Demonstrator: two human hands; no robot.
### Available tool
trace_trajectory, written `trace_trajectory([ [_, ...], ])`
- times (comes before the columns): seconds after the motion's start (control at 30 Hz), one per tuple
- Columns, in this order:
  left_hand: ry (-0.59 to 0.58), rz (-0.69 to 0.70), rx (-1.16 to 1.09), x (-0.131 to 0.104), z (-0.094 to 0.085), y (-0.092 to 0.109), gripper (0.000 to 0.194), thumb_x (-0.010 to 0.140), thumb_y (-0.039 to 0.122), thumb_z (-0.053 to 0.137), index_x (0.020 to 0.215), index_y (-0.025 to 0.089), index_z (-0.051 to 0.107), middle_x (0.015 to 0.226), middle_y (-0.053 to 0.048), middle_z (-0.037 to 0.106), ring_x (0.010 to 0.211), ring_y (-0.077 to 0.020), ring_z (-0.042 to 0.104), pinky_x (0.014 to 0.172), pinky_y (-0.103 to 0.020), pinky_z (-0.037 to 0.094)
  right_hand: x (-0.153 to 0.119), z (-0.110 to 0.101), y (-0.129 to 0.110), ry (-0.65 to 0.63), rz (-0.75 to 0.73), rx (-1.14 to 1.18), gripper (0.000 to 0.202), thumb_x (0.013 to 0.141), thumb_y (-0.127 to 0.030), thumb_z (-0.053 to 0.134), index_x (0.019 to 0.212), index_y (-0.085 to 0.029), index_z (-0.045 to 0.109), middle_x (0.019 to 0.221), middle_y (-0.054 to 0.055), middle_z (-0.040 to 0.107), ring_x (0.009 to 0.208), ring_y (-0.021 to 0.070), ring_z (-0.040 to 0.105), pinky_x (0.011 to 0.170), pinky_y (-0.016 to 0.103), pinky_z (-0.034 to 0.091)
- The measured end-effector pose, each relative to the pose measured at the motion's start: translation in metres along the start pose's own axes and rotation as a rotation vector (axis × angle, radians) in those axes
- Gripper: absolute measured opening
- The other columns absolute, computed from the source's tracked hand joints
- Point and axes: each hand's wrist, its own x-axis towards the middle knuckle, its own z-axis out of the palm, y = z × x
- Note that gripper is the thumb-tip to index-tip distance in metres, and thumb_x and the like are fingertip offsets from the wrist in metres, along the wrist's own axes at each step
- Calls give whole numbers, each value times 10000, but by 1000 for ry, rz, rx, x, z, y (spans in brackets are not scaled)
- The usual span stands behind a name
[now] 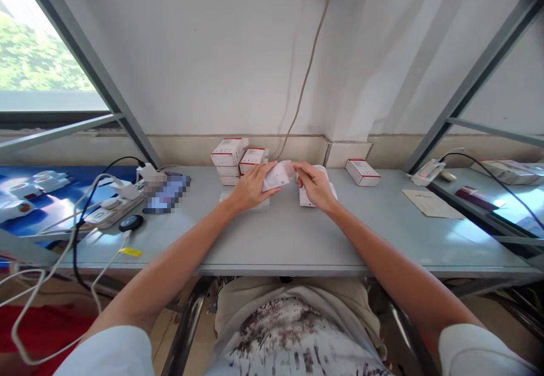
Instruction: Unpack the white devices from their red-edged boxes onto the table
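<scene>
My left hand grips a small white flat-sided device in a clear plastic bag, held above the table between thumb and fingers. The bag's right end is pinched by the fingertips of my right hand. Beneath and behind my right hand lie white items with small dark marks, partly covered by the hand. Some clear plastic bags rest flat on the table under my left hand. Just beyond that hand stand stacked white-and-red boxes.
One white-and-red box sits at the back right. Papers lie farther right. To the left are a phone, a black round object and a power strip with cables. A cord runs down the wall.
</scene>
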Motion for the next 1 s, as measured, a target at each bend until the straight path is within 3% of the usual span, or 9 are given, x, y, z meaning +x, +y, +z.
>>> trace_trajectory([
  [0.17, 7, 34, 24, 1, -3, -1, 765, 1077, 584, 648, 1684, 207, 376, 1520, -202, 654, 1343, -352, 679, 1125, -514, 566, 2, 1, 3, -32, 78, 51, 331, 1042, -550, 611, 1089, -254, 752, 787, -10, 662, 694, 170, 638, 677, 315, 476],
  [0.3, -2, 17, 53, 3, -7, -2, 759, 1079, 588, 639, 1684, 200, 396, 1501, -207, 669, 1354, -358, 670, 1149, -522, 549, 3, -1, 3, -76, 73, 53, 235, 1021, -485, 651, 993, -257, 701, 728, -22, 646, 688, 172, 610, 664, 314, 437],
  [0.5, -7, 15, 68, 6, -13, 3, 749, 1083, 606, 614, 1688, 213, 413, 1480, -204, 680, 1337, -356, 671, 1166, -524, 530, 2, -1, 0, -150, 44, -19, 336, 1066, -472, 566, 811, -253, 567, 784, -10, 649, 704, 164, 549, 665, 314, 410],
  [0.7, -103, -51, 12, 16, -23, 13, 666, 1123, 573, 536, 1694, 247, 431, 1425, -180, 664, 1312, -334, 664, 1129, -494, 551, -1, 1, -6, -147, 99, -10, 380, 1129, -546, 445, 852, -287, 461, 588, -61, 514, 546, 169, 528, 605, 320, 390],
  [0.83, -176, -92, -75, 20, -38, 17, 645, 1145, 502, 511, 1731, 283, 359, 1481, -161, 624, 1334, -308, 634, 1132, -460, 549, 8, -6, -6, 25, 156, 123, 405, 1098, -569, 498, 815, -280, 498, 540, -58, 539, 493, 160, 547, 550, 307, 378],
  [1.0, -229, -234, -107, -1, -68, 7, 536, 1166, 478, 458, 1669, 293, 448, 1430, -116, 666, 1277, -266, 658, 1150, -444, 534, 23, -21, 6, 439, 255, 331, 405, 1031, -551, 581, 766, -270, 463, 649, -33, 649, 436, 120, 536, 460, 291, 337],
])
